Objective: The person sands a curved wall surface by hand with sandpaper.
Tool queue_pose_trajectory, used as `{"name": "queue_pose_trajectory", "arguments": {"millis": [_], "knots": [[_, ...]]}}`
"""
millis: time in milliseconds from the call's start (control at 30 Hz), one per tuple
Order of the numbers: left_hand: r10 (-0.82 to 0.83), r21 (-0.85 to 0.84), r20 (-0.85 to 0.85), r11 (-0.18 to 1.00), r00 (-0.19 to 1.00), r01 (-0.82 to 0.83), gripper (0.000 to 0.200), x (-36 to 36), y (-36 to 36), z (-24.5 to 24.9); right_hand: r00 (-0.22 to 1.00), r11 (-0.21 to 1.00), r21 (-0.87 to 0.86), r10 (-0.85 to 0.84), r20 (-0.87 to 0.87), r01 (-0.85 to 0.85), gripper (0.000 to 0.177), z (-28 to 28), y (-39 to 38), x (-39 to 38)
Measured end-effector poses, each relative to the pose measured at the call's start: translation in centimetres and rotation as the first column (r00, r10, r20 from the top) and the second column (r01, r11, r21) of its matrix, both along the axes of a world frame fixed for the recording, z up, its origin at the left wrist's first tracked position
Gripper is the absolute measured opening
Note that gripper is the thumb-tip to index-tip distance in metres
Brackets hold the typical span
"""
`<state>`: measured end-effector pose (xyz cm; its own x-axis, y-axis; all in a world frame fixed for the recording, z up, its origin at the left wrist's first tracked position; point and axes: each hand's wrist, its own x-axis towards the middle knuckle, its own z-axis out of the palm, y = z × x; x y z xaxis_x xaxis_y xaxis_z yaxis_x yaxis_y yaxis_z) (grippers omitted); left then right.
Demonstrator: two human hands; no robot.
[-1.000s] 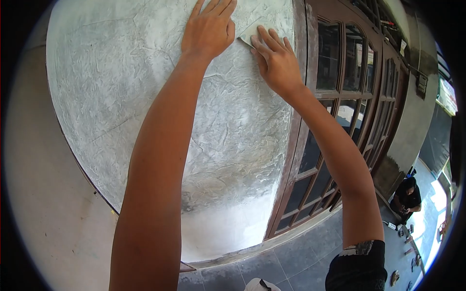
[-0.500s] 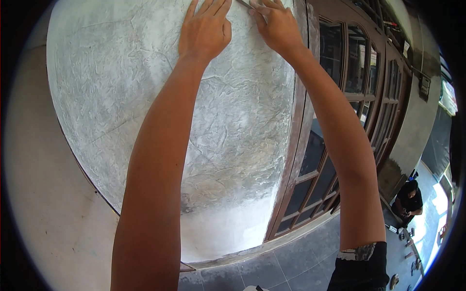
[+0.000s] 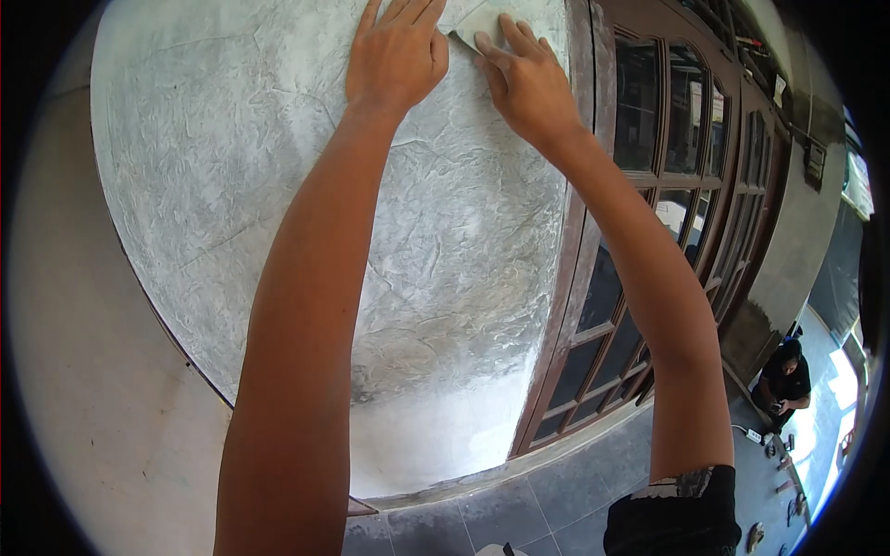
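A rough wall point(image 3: 436, 232) with grey-white patchy plaster stands in front of me. My left hand point(image 3: 399, 57) lies flat against its upper part, fingers stretched upward and partly cut off by the top edge of the view. Just to its right, my right hand point(image 3: 530, 85) presses a thin, pale sheet of sandpaper point(image 3: 476, 22) to the wall. One dark edge of the sheet curls away from the surface beside the thumb and forefinger. Both arms reach up, and the right one wears a dark sleeve.
A brown wooden door frame point(image 3: 579, 232) with glass-paned doors point(image 3: 663, 120) borders the wall on the right. Grey floor tiles point(image 3: 501, 514) run below. A person in dark clothes point(image 3: 783, 382) sits at the far right near a white power strip point(image 3: 753, 435) and several sandals.
My right hand has slid down the wall with the sandpaper, showing more of the sheet. My left hand has stayed nearly where it was, flat on the plaster.
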<state>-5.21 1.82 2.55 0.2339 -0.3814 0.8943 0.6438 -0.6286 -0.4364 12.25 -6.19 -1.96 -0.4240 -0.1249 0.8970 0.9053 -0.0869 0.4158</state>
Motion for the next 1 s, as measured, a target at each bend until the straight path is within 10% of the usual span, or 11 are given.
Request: {"name": "queue_pose_trajectory", "arguments": {"millis": [100,300,467,667,867,1000], "knots": [[-0.005,0.019,0.008,1.000,1.000,0.005,0.049,0.1,0.1,-0.2,0.996,0.987,-0.150,-0.075,-0.057,0.065,0.034,-6.4,-0.9,-0.7],[-0.002,0.016,-0.004,1.000,1.000,0.002,0.048,-0.2,0.1,0.2,0.992,0.997,-0.070,0.033,-0.119,-0.042,0.030,3.7,-0.5,0.2],[-0.026,0.007,0.003,1.000,1.000,0.026,0.046,-0.1,-0.3,0.0,0.999,0.997,-0.059,-0.049,-0.009,0.048,0.030,-5.8,-0.1,-0.9],[-0.054,-0.005,-0.011,0.999,0.998,0.054,0.044,-0.1,-0.4,0.1,0.985,0.987,-0.146,-0.084,-0.150,0.062,0.034,5.5,-1.4,-0.8],[-0.060,0.005,0.000,0.998,0.998,0.060,0.044,0.0,-0.5,0.0,0.997,0.993,-0.089,-0.077,0.013,0.078,0.031,-4.7,-0.6,-0.9],[-0.036,-0.010,-0.004,0.999,0.999,0.036,0.045,-0.1,-0.4,0.1,0.987,0.991,-0.091,-0.111,-0.113,0.101,0.031,4.0,-0.8,0.0]]}}
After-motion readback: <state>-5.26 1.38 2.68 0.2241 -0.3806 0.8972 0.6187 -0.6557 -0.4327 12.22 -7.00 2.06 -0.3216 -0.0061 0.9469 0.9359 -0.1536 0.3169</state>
